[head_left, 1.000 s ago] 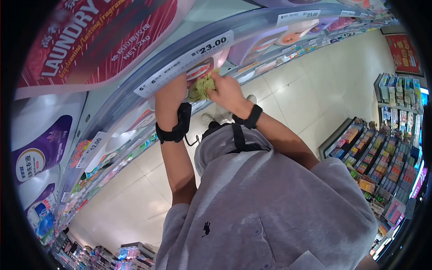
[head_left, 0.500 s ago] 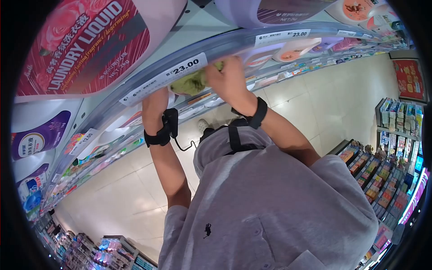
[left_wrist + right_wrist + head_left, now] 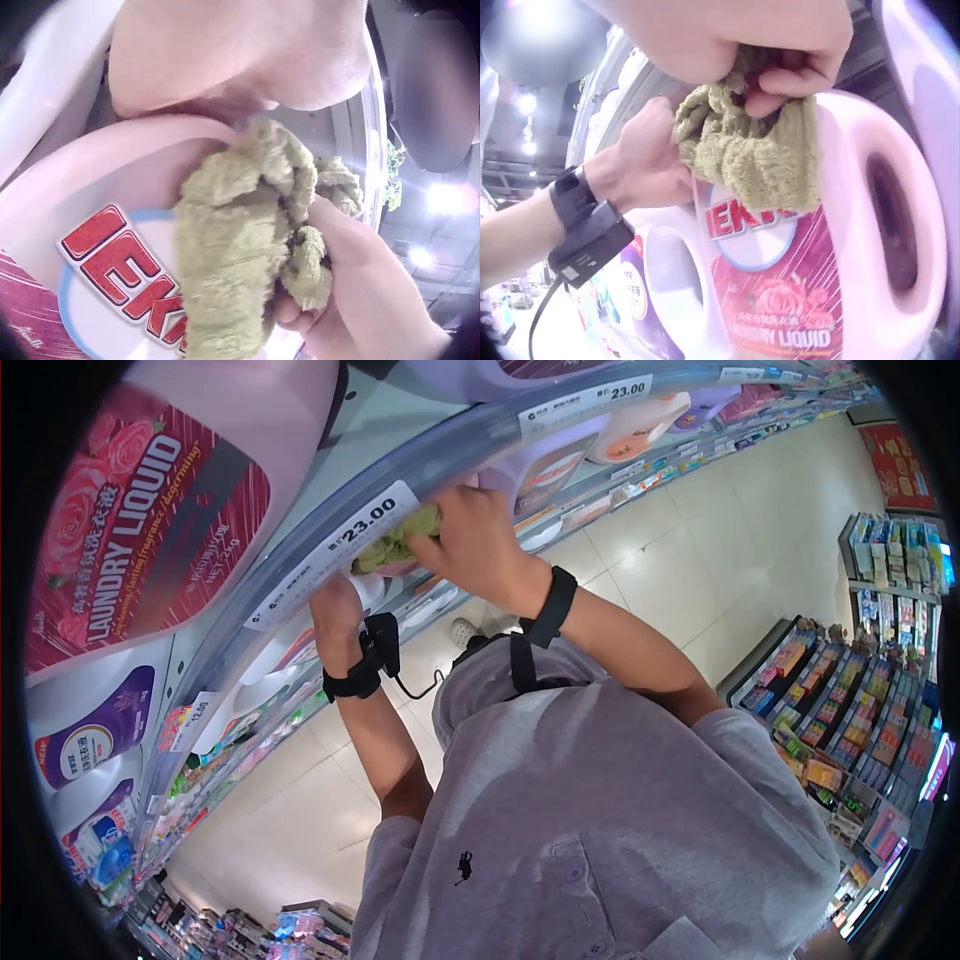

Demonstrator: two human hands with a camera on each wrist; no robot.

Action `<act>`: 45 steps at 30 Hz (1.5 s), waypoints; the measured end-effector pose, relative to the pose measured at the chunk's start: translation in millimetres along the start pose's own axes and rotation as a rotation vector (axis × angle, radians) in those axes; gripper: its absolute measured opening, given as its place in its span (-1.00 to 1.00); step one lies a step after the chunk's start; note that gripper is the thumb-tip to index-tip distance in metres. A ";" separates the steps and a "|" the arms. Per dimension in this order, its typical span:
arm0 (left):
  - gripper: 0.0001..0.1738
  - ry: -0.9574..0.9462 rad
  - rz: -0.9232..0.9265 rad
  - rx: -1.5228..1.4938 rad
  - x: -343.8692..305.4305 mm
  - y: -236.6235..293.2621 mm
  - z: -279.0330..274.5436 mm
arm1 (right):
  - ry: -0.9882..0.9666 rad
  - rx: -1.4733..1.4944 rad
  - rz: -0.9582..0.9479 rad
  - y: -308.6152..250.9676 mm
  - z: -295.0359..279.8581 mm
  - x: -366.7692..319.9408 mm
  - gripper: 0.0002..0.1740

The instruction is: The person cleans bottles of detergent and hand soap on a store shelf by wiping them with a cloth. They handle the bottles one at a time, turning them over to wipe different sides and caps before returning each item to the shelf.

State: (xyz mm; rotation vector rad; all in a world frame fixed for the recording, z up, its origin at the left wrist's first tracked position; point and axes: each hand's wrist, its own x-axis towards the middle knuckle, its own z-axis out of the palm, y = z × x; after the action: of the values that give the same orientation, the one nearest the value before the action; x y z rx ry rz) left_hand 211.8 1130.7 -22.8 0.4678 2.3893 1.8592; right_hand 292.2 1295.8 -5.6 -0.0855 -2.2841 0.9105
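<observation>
My right hand [image 3: 480,545] grips a crumpled green cloth [image 3: 757,150] with curled fingers. The cloth lies against the upper front of a pink laundry liquid bottle [image 3: 825,255], partly covering its red-lettered label [image 3: 124,266]. This bottle stands on the shelf below the price strip. My left hand [image 3: 337,605] reaches under the shelf edge; in the right wrist view it is at the bottle's upper side, close beside the cloth. Its fingers are hidden, so I cannot tell whether they grip the bottle. In the left wrist view it is right over the bottle's top.
A larger-looking pink laundry liquid bottle [image 3: 150,540] stands on the shelf above, behind the clear price strip [image 3: 340,550]. A white bottle with a purple label [image 3: 95,735] is at the left. Purple and peach bottles [image 3: 640,435] line the shelf to the right. Display racks [image 3: 830,690] stand across the tiled floor.
The right hand and cloth have shifted left across the bottle's front, further under the shelf edge. The left hand has moved left and nearer me. The head view has tilted slightly.
</observation>
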 end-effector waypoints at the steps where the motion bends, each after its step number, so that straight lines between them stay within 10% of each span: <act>1: -0.73 -0.010 0.042 0.077 1.9 -2.0 -0.8 | 0.012 0.074 0.020 -2.1 0.0 -4.0 -0.78; 13: -0.58 -0.077 0.031 0.319 7.0 -0.1 -0.6 | -0.005 -0.126 -0.013 25.5 -6.5 24.4 -0.81; 21: -0.58 -0.045 0.030 0.388 4.8 -5.4 5.4 | 0.041 0.023 0.058 36.0 0.6 -42.3 -0.38; 35: -0.55 -0.122 -0.072 0.405 -1.2 23.3 2.9 | -0.185 0.606 0.597 48.3 22.1 -57.2 -0.58; 45: -0.51 -0.204 -0.057 0.234 10.0 -9.4 0.7 | -0.200 0.787 0.621 49.0 24.8 -47.8 -0.58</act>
State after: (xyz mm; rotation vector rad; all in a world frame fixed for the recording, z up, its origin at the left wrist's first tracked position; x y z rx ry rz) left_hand 200.6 1132.1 -30.7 0.5700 2.4605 1.4389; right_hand 305.5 1304.3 -76.6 -0.3790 -1.9152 2.1564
